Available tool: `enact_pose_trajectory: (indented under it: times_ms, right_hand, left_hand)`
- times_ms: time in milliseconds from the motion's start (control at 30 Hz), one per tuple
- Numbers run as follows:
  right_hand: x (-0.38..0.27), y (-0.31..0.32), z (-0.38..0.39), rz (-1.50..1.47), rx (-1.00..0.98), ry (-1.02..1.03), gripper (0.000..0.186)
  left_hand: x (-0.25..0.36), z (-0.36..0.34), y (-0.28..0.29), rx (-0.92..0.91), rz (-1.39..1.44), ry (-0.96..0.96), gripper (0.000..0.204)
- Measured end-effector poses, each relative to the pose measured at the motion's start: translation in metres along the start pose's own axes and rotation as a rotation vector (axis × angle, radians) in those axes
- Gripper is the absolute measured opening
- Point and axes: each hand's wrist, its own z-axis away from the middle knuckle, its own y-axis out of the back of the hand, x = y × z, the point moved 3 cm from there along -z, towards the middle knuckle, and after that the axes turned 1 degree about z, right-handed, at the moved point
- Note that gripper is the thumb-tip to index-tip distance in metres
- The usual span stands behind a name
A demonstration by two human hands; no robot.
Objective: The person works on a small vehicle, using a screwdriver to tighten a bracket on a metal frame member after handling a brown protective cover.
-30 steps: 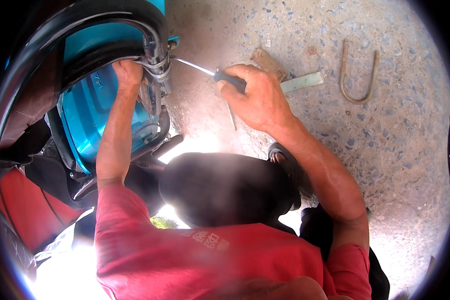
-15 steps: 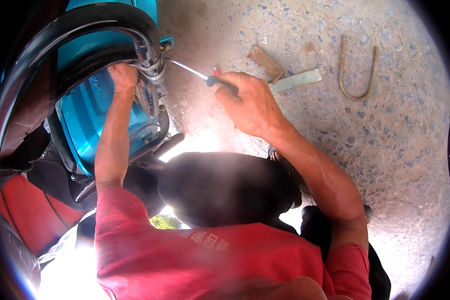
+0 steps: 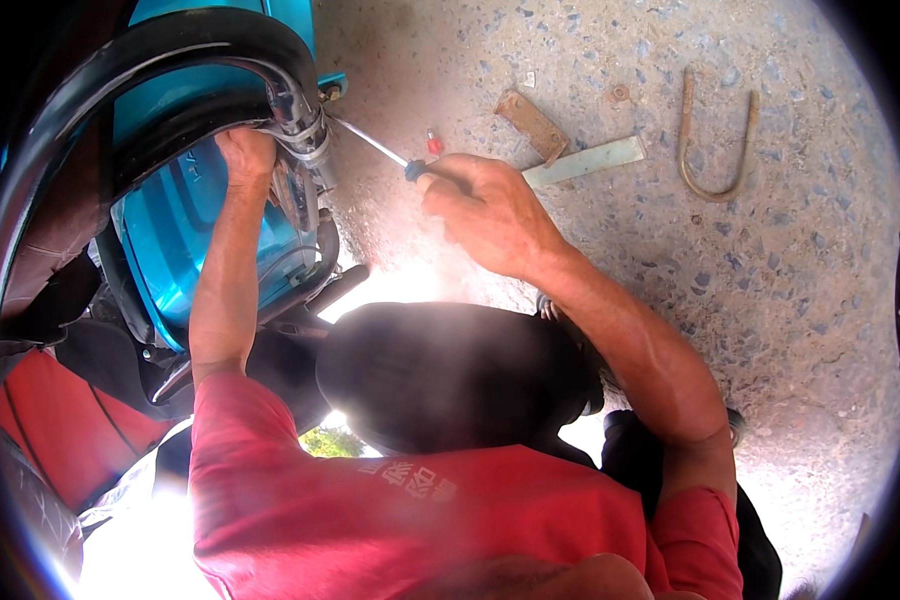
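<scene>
My right hand (image 3: 495, 215) is closed around the dark handle of a screwdriver (image 3: 375, 142). Its bright shaft slants up and left, with the tip at the edge of some metal band clamps (image 3: 310, 145). These bands wrap the end of a thick black tube (image 3: 185, 35) that curves over a glossy blue panel (image 3: 185, 250). My left hand (image 3: 246, 155) is curled just left of the clamps, under the tube. Its fingertips are hidden, and what it grips cannot be made out.
On the rough concrete lie a rusty metal plate (image 3: 532, 125), a pale flat strip (image 3: 590, 162), a rusty U-bolt (image 3: 715, 140) and a small red piece (image 3: 434, 142). A black rounded seat-like form (image 3: 450, 370) lies below my hands. Red material (image 3: 65, 425) shows at lower left.
The screwdriver and my right hand have shifted slightly left and down, uncovering more of the small red piece. My left hand stays in place.
</scene>
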Motion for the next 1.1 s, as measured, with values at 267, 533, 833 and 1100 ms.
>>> enact_pose_trajectory:
  times_ms: [267,533,833,1100]
  right_hand:
    - [-0.009,0.002,0.004,0.097,0.048,0.098,0.032]
    - [-0.012,0.001,0.006,0.091,0.051,0.082,0.031]
    - [-0.016,0.007,0.002,0.131,0.010,0.008,0.027]
    - [-0.022,0.015,0.004,0.515,0.472,0.551,0.020]
  left_hand:
    - [0.004,0.000,0.000,-0.022,0.000,-0.005,0.021]
    - [0.004,-0.001,-0.001,0.025,0.213,0.117,0.020]
    - [0.011,0.000,-0.002,0.029,0.105,0.078,0.022]
    - [0.027,0.001,0.000,0.034,0.136,0.183,0.021]
